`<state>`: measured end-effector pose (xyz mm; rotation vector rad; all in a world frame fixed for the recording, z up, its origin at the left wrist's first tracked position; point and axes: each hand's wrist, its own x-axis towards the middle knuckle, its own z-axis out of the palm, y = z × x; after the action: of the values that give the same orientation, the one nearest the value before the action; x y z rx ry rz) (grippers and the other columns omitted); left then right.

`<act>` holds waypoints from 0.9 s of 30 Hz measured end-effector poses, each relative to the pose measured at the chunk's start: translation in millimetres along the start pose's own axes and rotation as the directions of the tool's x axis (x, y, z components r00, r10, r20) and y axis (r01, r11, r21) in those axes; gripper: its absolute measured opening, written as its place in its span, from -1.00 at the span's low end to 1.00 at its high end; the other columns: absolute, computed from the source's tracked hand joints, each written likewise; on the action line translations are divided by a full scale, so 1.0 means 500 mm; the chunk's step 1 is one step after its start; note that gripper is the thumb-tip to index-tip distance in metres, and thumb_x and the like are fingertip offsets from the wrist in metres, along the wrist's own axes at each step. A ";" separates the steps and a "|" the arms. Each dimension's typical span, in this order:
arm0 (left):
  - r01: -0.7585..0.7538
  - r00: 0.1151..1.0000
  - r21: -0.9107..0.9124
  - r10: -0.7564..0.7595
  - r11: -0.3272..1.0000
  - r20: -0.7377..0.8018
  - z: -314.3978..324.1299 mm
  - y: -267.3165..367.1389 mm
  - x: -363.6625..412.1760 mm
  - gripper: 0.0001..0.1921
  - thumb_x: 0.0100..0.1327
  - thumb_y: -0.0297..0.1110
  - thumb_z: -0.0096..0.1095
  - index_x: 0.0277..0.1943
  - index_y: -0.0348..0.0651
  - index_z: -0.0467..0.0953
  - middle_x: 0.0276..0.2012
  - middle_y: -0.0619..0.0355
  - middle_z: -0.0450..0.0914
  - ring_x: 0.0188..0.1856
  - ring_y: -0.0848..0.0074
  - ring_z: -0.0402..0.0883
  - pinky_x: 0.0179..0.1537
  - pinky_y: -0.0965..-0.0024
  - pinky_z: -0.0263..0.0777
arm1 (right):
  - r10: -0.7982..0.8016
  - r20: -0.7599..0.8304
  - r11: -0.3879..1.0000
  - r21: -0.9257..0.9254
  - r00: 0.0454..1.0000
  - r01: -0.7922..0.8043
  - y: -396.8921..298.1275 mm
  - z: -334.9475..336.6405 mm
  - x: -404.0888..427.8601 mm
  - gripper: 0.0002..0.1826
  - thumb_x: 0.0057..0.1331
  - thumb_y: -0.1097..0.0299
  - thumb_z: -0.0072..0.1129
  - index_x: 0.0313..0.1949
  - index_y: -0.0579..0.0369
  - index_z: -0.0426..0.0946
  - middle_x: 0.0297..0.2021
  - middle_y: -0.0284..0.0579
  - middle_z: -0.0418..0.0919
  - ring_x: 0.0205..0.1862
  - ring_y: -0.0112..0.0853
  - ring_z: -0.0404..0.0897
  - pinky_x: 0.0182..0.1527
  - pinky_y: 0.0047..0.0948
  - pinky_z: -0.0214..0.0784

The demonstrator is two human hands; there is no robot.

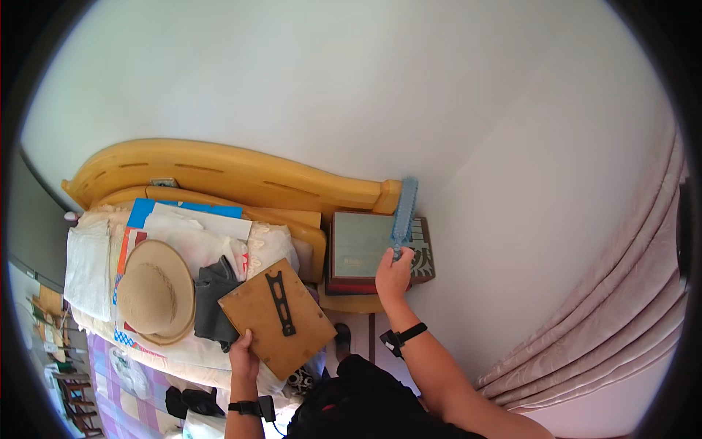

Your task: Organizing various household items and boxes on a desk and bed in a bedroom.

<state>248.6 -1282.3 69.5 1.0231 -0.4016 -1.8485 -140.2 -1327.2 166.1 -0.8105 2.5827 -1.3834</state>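
Note:
My left hand grips the lower left edge of a brown backing board, likely the back of a picture frame, with a black slotted stand leg lying across it. In my right hand is the handle of a blue, fluffy duster. The duster's head reaches over a grey-green box with a dark patterned right end, near the end of the wooden headboard. Whether the duster touches the box cannot be told.
The box rests on a wooden bedside stand. On the bed lie a straw hat, dark folded cloth, a white towel and flat sheets. A curved wooden headboard borders the wall. Pink curtains hang at right.

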 end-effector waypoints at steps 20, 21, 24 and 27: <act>0.028 0.994 -0.038 -0.032 0.999 -0.109 -0.027 -0.035 0.008 -0.57 0.31 -0.24 0.38 0.06 -0.46 0.55 -0.11 0.08 0.66 -0.12 0.43 0.60 0.01 0.39 0.42 | 0.281 0.292 0.751 0.526 0.914 -0.399 -0.137 0.150 -0.027 -0.76 0.44 0.24 -0.08 -0.15 0.19 0.31 -0.50 -0.16 0.40 -0.74 -0.46 0.35 -0.76 -0.41 0.07; 0.010 0.994 -0.049 -0.015 0.999 -0.112 -0.029 -0.040 0.012 -0.57 0.31 -0.24 0.38 0.06 -0.46 0.55 -0.11 0.08 0.66 -0.12 0.43 0.60 0.01 0.39 0.42 | 0.262 0.302 0.753 0.529 0.917 -0.390 -0.176 0.177 -0.048 -0.76 0.44 0.24 -0.08 -0.15 0.19 0.31 -0.50 -0.16 0.40 -0.74 -0.46 0.35 -0.76 -0.41 0.07; 0.035 0.995 -0.037 -0.038 0.999 -0.090 -0.015 -0.039 0.016 -0.53 0.29 -0.23 0.39 0.08 -0.49 0.54 -0.11 0.04 0.67 -0.10 0.42 0.61 0.03 0.39 0.43 | 0.140 0.450 0.788 0.488 0.882 -0.374 -0.263 0.271 -0.109 -0.76 0.39 0.21 -0.04 -0.32 0.13 0.31 -0.63 -0.23 0.33 -0.78 -0.44 0.33 -0.79 -0.43 0.08; 0.051 0.993 -0.026 -0.053 0.998 -0.108 -0.011 -0.034 0.017 -0.50 0.28 -0.21 0.41 0.08 -0.50 0.54 -0.09 0.02 0.67 -0.08 0.40 0.63 0.02 0.39 0.44 | 0.032 0.415 0.840 0.482 0.909 -0.249 -0.348 0.385 -0.189 -0.74 0.38 0.19 -0.04 -0.24 0.16 0.33 -0.63 -0.20 0.35 -0.79 -0.42 0.36 -0.79 -0.40 0.12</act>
<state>241.5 -1280.6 50.9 1.1217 -0.2906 -1.8301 74.0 -1500.9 178.3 -0.6898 1.7898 -1.5768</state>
